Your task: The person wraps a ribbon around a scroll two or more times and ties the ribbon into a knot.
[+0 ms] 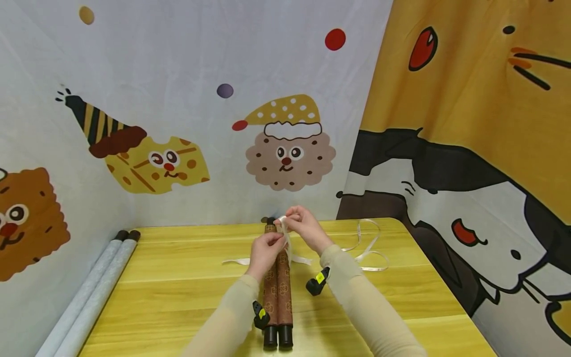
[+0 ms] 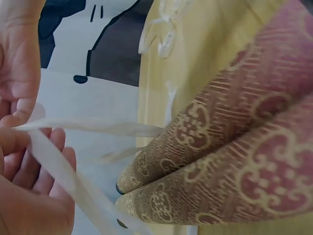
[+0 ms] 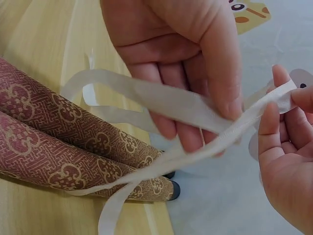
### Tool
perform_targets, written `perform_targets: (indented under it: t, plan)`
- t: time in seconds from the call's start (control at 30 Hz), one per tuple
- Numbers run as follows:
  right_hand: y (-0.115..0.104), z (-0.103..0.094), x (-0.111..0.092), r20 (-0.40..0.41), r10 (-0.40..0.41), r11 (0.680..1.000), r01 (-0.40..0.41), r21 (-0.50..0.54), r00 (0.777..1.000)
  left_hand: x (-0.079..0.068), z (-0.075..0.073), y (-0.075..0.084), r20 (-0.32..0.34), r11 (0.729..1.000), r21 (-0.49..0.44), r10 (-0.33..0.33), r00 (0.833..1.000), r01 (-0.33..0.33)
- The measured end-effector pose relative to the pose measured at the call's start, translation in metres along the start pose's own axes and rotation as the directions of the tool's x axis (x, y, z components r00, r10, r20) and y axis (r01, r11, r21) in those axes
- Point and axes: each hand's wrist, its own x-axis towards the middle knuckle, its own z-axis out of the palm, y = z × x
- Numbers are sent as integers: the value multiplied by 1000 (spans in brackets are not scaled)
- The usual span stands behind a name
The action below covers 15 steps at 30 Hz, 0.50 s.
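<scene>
Two brown-red patterned scrolls (image 1: 284, 292) with black end knobs lie side by side, lengthwise on the table. A white ribbon (image 3: 161, 100) passes about them and rises over their far part in strands. My left hand (image 1: 265, 253) pinches the ribbon between thumb and fingers just above the scrolls. Farther forward and to the right, my right hand (image 1: 308, 228) pinches another part of it, seen also at the right of the right wrist view. In the left wrist view strands stretch from the fingers (image 2: 58, 142) to the scrolls. Whether a knot is formed I cannot tell.
Two grey-white rolls (image 1: 95, 292) with black ends lie along the table's left edge. A loose white ribbon (image 1: 372, 253) curls at the right back of the yellow wood-grain table (image 1: 366, 307). Cartoon-printed curtains (image 1: 178, 74) hang behind and at both sides.
</scene>
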Motion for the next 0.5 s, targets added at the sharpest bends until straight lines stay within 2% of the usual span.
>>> perform_targets:
  t: [0.17,0.37,0.5]
  plan:
    - [1,3,0,-11,31,999,-31,10,999,-5,-3,-3,92,1000,20,-7,996,5]
    - [4,4,1,-15,37,998,-37,42,999,-9,-7,-4,76,999,28,-32,997,30]
    - [4,3,2,-4,43,993,-42,111,999,-13,-11,-5,86,998,48,-51,995,47]
